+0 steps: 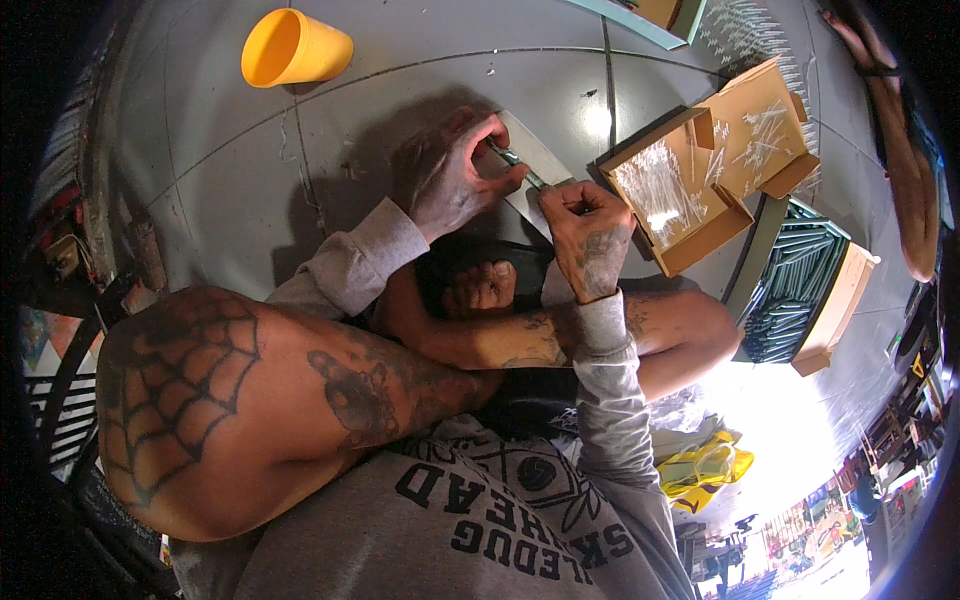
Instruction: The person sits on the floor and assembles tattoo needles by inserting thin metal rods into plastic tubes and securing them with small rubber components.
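Green rod [509,157] in L hand [445,180], ends obsc.

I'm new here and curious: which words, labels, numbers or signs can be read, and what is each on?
Grey long-sleeved fabric top: large black block letters readable, but I won't copy them.
Slim shiny green stick being held: any lettering too small to read.
Crumpled yellow plastic packet: any print too blurred.
Yellow plastic cup: no text visible.
Open brown cardboard box: no text visible.
Distant colourful items: too small and blurred to read.
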Motion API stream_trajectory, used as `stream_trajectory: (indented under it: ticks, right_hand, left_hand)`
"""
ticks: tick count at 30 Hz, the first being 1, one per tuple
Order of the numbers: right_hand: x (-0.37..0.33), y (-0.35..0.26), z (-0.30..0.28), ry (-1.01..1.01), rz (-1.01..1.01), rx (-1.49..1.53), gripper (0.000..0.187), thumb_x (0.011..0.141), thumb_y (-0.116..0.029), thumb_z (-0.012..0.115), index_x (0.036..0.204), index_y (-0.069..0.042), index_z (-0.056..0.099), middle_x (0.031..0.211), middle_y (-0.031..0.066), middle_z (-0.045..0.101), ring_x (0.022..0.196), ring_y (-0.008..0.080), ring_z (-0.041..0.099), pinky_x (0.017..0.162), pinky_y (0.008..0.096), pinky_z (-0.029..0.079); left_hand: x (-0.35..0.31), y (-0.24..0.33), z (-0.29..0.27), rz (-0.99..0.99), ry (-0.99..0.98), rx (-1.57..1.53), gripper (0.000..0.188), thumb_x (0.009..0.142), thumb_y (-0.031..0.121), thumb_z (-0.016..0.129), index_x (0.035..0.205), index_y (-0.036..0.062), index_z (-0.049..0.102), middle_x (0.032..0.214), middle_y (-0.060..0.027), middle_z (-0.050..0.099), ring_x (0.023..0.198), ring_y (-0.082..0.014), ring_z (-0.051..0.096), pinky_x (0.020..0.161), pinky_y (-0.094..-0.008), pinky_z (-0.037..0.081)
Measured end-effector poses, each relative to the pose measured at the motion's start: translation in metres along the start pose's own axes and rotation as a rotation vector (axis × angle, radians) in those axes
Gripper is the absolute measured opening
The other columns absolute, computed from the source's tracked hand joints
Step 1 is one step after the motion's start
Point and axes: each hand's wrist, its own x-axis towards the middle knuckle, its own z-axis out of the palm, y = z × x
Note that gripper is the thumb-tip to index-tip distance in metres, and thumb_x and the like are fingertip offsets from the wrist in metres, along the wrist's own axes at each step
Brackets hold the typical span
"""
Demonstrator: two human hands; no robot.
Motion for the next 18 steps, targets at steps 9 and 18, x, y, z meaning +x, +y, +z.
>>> stream_trajectory:
  ticks: [9, 18]
  right_hand:
    - [0.001, 0.003, 0.001, -0.01, 0.018, 0.024, 0.017, 0.077, -0.019, 0.081, 0.076, -0.002, 0.077, 0.069, 0.0114, 0.074, 0.063, 0.0196, 0.072, 0.066, 0.033, 0.057]
    - [-0.002, 0.008, -0.002, -0.037, -0.059, 0.109, 0.011, 0.081, -0.014, 0.079, 0.078, -0.003, 0.076, 0.069, 0.0097, 0.073, 0.06, 0.0169, 0.069, 0.06, 0.032, 0.054]
  left_hand:
    - [0.003, 0.006, 0.0, 0.134, 0.157, 0.161, 0.048, 0.076, 0.051, 0.085, 0.093, 0.0136, 0.061, 0.084, -0.0011, 0.061, 0.072, -0.0168, 0.066, 0.063, -0.0355, 0.052]
    - [0.005, -0.002, 0.003, 0.174, 0.18, 0.176, 0.047, 0.078, 0.051, 0.084, 0.093, 0.0132, 0.06, 0.087, -0.0014, 0.063, 0.074, -0.0205, 0.067, 0.064, -0.0379, 0.053]
